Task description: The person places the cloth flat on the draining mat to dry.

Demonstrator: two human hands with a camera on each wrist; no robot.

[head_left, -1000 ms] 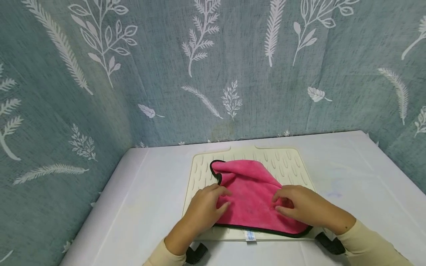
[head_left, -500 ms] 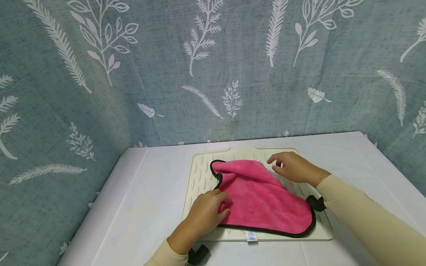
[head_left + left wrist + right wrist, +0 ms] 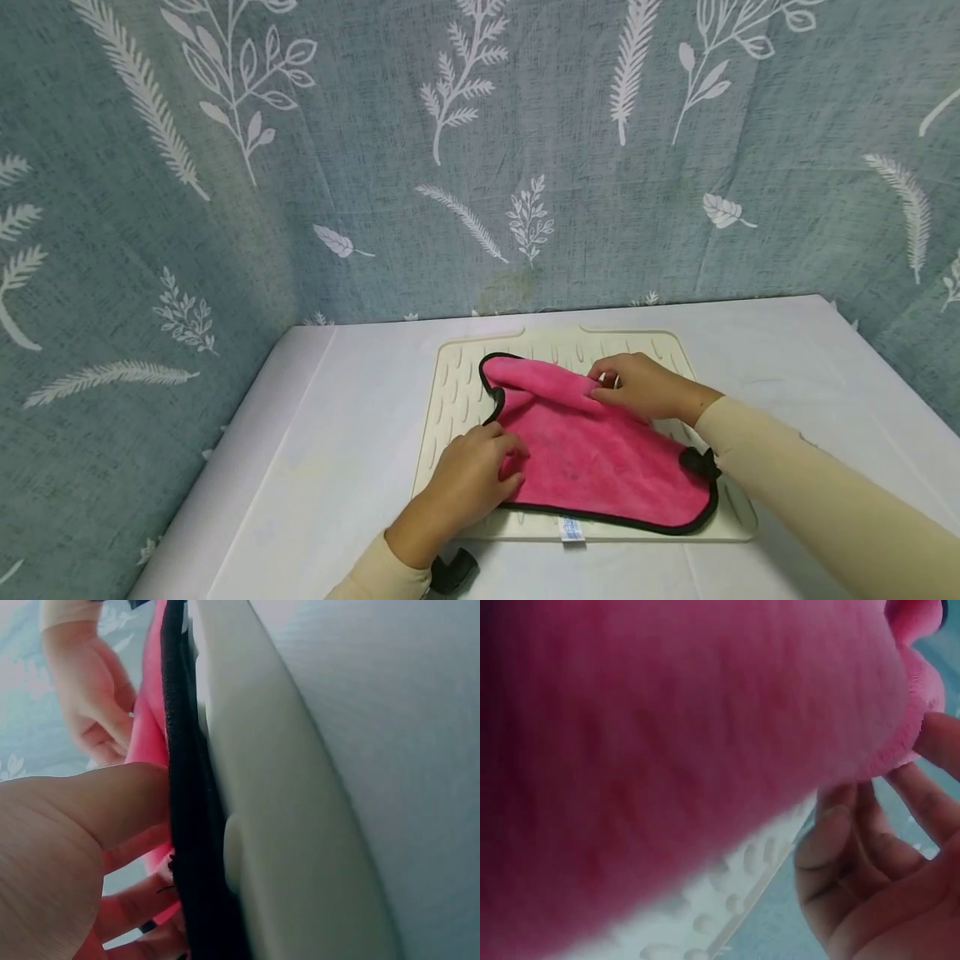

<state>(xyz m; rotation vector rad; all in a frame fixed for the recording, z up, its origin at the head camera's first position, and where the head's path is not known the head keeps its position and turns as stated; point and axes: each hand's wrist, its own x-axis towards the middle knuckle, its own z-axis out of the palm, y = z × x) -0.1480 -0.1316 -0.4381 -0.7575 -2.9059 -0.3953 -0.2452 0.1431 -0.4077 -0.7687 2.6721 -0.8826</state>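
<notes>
A pink cloth [image 3: 585, 467] with a black hem lies partly rumpled, its far part folded over in a soft ridge. My right hand [image 3: 637, 387] is at that ridge's right end, thumb and fingers pinching the fold; in the right wrist view its fingers [image 3: 885, 847] meet the cloth's rounded edge. On the cloth's near left side rests my left hand [image 3: 468, 471], fingers loosely bent. Seen from the left wrist, the left thumb [image 3: 127, 799] lies against the pink fabric beside the black hem [image 3: 184, 750].
Beneath the cloth is a cream ribbed mat [image 3: 453, 379] on a white-covered table [image 3: 322, 442]. A small white label [image 3: 572, 530] sticks out at the cloth's near edge. Blue-green leaf-patterned fabric [image 3: 375, 108] hangs behind and to the left.
My right hand left the cloth's near right area, moved outward past its far right edge, then came in onto the fold. The left hand has stayed nearly in place.
</notes>
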